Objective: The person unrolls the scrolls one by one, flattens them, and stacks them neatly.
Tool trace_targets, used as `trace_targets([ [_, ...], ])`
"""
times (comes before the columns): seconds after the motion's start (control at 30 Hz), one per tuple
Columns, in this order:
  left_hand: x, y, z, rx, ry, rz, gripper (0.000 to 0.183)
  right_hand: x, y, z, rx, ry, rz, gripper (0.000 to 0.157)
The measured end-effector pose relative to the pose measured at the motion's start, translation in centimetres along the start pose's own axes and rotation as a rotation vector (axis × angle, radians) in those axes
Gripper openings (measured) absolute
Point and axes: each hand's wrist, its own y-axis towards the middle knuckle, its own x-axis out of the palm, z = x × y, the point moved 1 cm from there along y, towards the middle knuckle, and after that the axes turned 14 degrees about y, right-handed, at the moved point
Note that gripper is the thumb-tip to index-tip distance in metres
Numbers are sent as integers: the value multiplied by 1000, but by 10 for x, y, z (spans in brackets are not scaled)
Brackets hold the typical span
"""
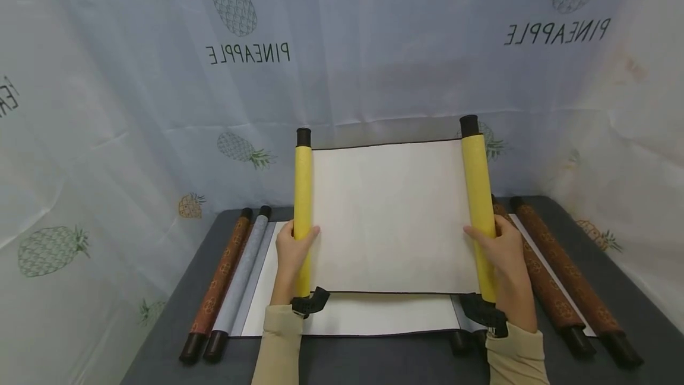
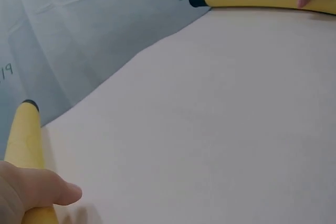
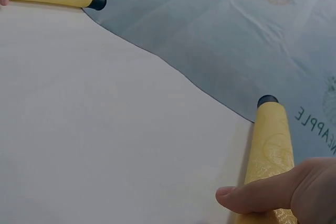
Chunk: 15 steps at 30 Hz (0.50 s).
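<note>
A yellow scroll [image 1: 390, 212] with dark end knobs is held partly unrolled in front of me, its blank white sheet stretched between two yellow rolls. My left hand [image 1: 293, 249] grips the thinner left roll [image 1: 303, 189], thumb lying over its inner side. The thicker right roll [image 1: 477, 183] is gripped by my right hand [image 1: 502, 248], whose thumb [image 3: 262, 190] crosses the patterned yellow backing in the right wrist view. Both rolls stand nearly upright, and the sheet hangs above the table, overlapping another scroll lying behind it in the head view.
A grey-blue scroll [image 1: 241, 278] lies part-open on the dark table [image 1: 374, 364], its white sheet beneath the raised one. Brown patterned rolls lie at the left [image 1: 221, 278] and right [image 1: 572, 272]. A pineapple-print curtain [image 1: 374, 64] hangs behind and at both sides.
</note>
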Motion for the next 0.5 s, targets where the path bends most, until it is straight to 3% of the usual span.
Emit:
trace_targets([
  [0.3, -2, 3, 0, 41, 18, 4, 48, 4, 5, 2, -11, -5, 69, 68],
  [0.5, -5, 3, 2, 22, 15, 0, 48, 6, 6, 2, 14, -4, 51, 67],
])
